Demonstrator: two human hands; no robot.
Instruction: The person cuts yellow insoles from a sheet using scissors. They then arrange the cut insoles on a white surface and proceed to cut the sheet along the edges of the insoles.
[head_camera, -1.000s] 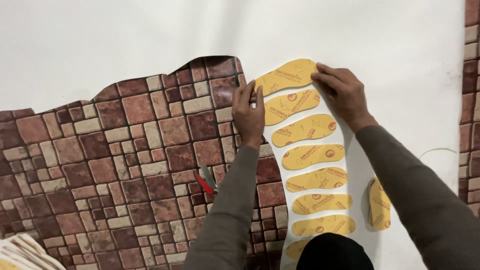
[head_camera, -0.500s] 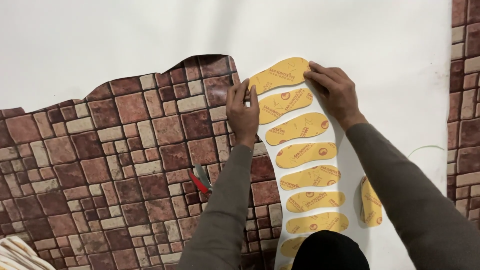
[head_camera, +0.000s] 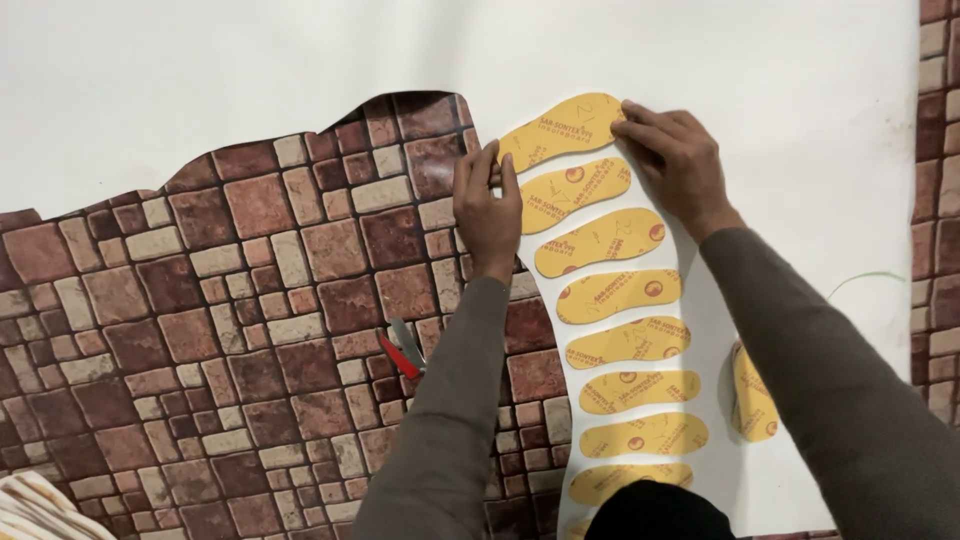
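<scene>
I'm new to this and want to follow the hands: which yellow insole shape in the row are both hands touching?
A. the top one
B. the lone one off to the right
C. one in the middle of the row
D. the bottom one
A: the left hand rests at one end of the top insole and the right hand presses its other end on the white sheet.

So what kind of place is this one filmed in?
Probably a small footwear workshop, working on the floor. Yellow insole cutouts lie in a column on a white sheet, both hands at the top one, with scissors on brick-pattern flooring.
</scene>
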